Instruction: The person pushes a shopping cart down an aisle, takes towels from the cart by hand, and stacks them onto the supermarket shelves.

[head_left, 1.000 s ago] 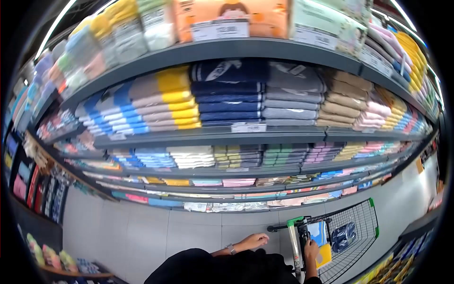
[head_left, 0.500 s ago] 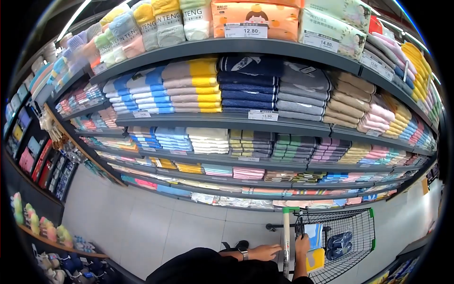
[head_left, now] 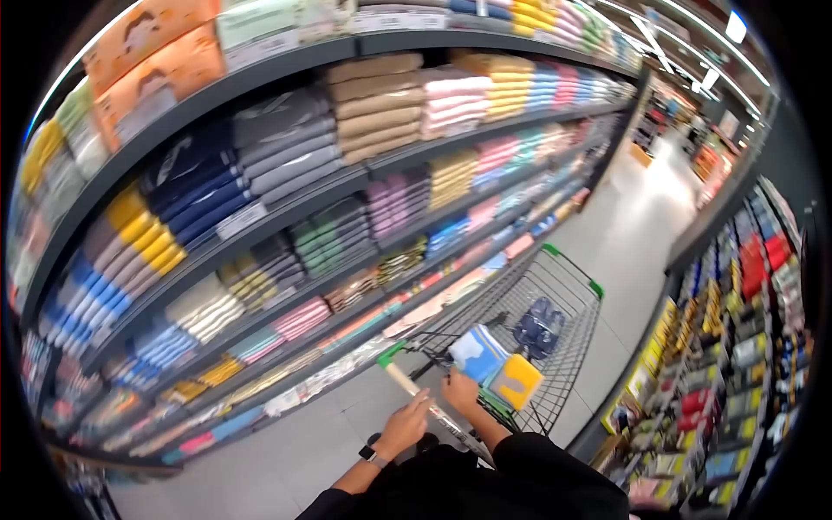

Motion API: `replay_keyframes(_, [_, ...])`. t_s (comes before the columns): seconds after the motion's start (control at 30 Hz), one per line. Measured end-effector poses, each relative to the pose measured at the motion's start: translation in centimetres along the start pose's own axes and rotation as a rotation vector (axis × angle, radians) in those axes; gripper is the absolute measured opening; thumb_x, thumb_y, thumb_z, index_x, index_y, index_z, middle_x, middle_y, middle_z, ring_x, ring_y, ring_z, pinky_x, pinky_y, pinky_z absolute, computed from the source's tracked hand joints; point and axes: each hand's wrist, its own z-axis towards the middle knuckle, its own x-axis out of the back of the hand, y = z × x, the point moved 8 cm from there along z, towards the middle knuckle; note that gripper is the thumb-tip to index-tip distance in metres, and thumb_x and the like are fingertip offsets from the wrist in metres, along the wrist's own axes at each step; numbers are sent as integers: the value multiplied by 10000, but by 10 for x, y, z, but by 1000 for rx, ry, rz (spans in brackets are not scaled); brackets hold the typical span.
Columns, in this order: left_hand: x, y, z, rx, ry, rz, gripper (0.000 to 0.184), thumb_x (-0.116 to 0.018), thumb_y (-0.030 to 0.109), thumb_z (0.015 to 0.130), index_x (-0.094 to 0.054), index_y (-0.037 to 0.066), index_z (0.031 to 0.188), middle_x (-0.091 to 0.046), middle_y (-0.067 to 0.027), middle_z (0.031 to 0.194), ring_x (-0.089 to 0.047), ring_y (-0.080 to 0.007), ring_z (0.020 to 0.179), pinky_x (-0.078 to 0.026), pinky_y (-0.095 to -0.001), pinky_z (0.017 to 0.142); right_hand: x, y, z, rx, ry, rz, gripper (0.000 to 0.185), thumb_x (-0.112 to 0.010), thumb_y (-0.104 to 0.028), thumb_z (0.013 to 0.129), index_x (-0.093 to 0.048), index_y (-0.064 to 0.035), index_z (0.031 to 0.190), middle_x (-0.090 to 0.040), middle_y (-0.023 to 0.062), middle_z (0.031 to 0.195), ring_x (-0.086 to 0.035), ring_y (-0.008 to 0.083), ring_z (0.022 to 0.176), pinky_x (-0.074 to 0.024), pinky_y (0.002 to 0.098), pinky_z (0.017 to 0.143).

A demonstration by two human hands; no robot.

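My left hand (head_left: 406,426), with a watch on its wrist, is closed at the handle (head_left: 444,419) of a shopping cart (head_left: 568,351). Reaching past the handle, my right hand (head_left: 460,392) is curled beside the near edge of a folded blue-and-white towel (head_left: 479,353); its fingertips are partly hidden, and what they hold is unclear. Close to that towel, a folded yellow-and-grey towel (head_left: 517,381) lies in the cart. Farther forward in the wire basket is a pair of dark blue slippers (head_left: 539,328).
Shelves (head_left: 321,195) stacked with folded towels run along the left side. On the right stands a rack (head_left: 728,381) of packaged goods. Tiled floor (head_left: 637,234) stretches ahead between them, toward more displays at the far end.
My view has turned right and tilted, bringing the aisle ahead into sight. My left hand has moved onto the cart handle. Both towels and the slippers remain in the cart.
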Motion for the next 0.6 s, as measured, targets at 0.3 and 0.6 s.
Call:
replay_keyframes(0.3, [-4,-17,-41,-146,-244,-93,494,-538,34,814,-480,103,1300,-457,-116,1347,-581,-369,1053,-501,-441,850,2,-15,-53,-189,1,-78,352,-591,-371,810,-658,-69,977,-670,204,761,-653,400,711,-514,508,655])
replay_keyframes(0.6, [32,-26,-106,-289,-406,-217,431,-526,68,842,-487,100,1270,-491,-110,1252,-610,-377,914,-502,-473,758,-20,-51,-126,-332,31,-174,341,-599,-384,761,-686,-63,835,-674,199,782,-658,380,762,-516,492,668])
